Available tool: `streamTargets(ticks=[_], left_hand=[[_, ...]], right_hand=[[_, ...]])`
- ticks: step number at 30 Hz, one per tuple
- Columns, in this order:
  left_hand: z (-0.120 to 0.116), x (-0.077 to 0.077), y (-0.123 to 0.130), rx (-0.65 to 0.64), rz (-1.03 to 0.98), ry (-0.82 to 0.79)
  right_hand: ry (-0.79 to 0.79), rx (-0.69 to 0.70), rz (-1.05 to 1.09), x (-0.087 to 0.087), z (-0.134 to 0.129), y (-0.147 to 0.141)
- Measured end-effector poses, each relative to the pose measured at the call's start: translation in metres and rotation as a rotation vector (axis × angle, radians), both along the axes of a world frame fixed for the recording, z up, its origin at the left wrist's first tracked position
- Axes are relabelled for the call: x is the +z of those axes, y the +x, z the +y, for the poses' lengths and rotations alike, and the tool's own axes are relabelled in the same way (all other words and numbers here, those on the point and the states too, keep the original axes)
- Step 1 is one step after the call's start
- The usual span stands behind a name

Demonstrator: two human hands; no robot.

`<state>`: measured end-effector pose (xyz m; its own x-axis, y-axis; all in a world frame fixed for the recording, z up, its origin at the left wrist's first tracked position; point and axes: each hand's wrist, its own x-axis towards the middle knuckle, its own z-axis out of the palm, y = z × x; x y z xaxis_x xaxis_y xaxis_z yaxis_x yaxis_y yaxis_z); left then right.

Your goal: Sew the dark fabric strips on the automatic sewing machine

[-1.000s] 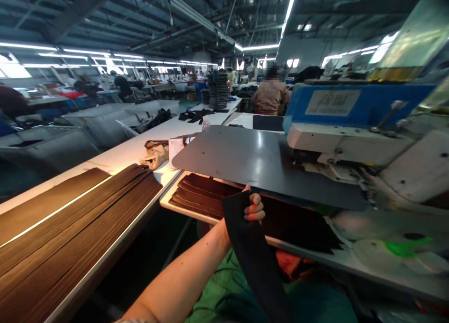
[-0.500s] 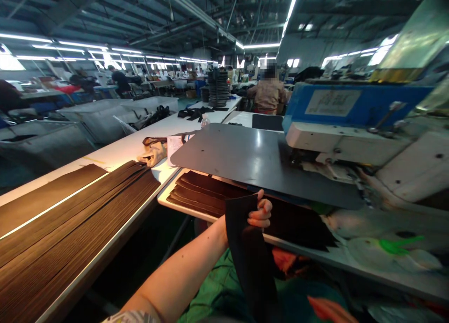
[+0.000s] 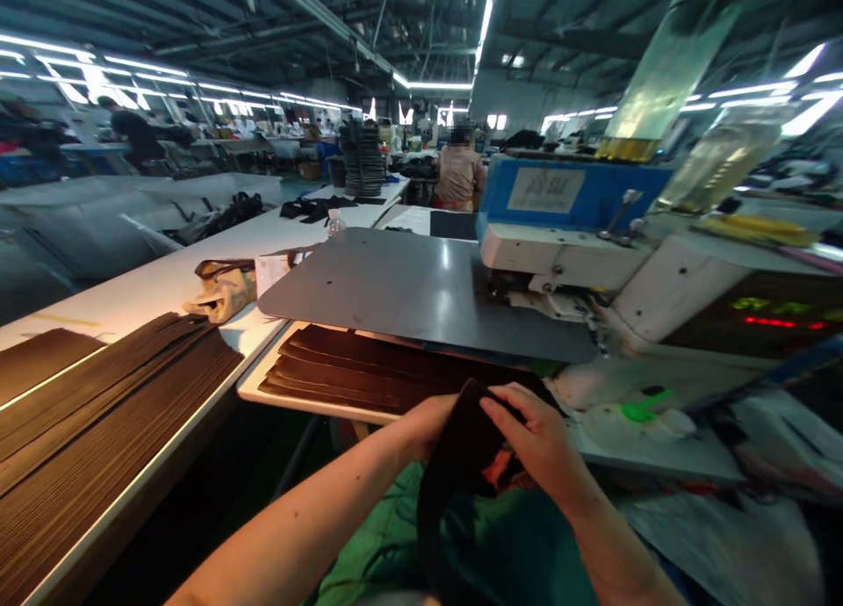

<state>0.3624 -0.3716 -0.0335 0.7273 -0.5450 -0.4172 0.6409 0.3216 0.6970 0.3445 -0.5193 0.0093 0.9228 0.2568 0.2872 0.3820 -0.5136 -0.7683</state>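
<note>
A black fabric strip [image 3: 463, 430] is up in front of me, its lower part curving down over the green cloth on my lap. My left hand [image 3: 429, 420] is closed on it from behind, with the fingers mostly hidden by the fabric. On the other side my right hand [image 3: 536, 435] pinches the strip near its upper end, thumb and fingers together. Just beyond my hands, a pile of dark fabric strips [image 3: 349, 373] lies on the lower white ledge, partly under the grey metal plate [image 3: 375, 277].
A sewing machine [image 3: 527, 248] with a blue top stands at the right of the plate. Long stacks of brown-lit strips [image 3: 132, 413] cover the left table. A tan cloth bundle [image 3: 224, 294] lies beyond them. One person [image 3: 459, 171] sits farther back.
My right hand has come up from the lower right and taken hold of the strip. The strip's upper end has bent over. My view has turned to the right.
</note>
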Motion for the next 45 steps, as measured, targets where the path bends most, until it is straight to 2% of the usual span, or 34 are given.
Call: streamTargets(ticks=[3, 7, 11, 17, 19, 21, 22, 24, 26, 28, 31, 35, 38, 45], left_hand=[[0.008, 0.009, -0.004, 0.036, -0.129, 0.011], [0.008, 0.015, -0.009, 0.124, -0.565, 0.299], [0.003, 0.016, -0.012, 0.145, -0.782, 0.445], [0.004, 0.015, -0.008, 0.148, -0.841, 0.527], [0.005, 0.013, -0.007, 0.249, -0.888, 0.602], [0.004, 0.012, -0.008, 0.326, -0.888, 0.638], [0.002, 0.012, -0.009, 0.31, -0.853, 0.62], [-0.002, 0.014, -0.013, 0.183, -0.738, 0.515], [-0.005, 0.017, -0.016, 0.086, -0.628, 0.404], [-0.007, 0.019, -0.017, 0.093, -0.556, 0.352], [-0.004, 0.019, -0.014, 0.154, -0.559, 0.388], [0.001, 0.018, -0.011, 0.121, -0.672, 0.462], [0.002, 0.02, -0.013, 0.102, -0.746, 0.503], [-0.001, 0.024, -0.02, 0.1, -0.888, 0.626]], right_hand=[[0.039, -0.074, 0.054, -0.009, -0.014, 0.001], [0.105, -0.06, 0.174, -0.012, -0.019, 0.002], [0.157, -0.11, 0.255, -0.014, -0.018, 0.001], [0.193, -0.119, 0.321, -0.015, -0.021, 0.0], [0.143, -0.151, 0.221, -0.013, -0.021, -0.002], [0.029, -0.184, 0.012, -0.011, -0.019, -0.005], [-0.045, -0.192, -0.099, -0.01, -0.017, -0.007], [-0.191, -0.187, -0.262, -0.009, -0.011, -0.012], [-0.296, -0.175, -0.332, -0.01, -0.003, -0.019], [-0.34, -0.153, -0.338, -0.01, 0.004, -0.025], [-0.303, -0.084, -0.278, -0.008, 0.006, -0.029], [-0.259, -0.067, -0.276, -0.005, -0.001, -0.021], [-0.324, -0.116, -0.353, -0.003, -0.004, -0.013], [-0.505, -0.049, -0.386, -0.002, -0.002, -0.009]])
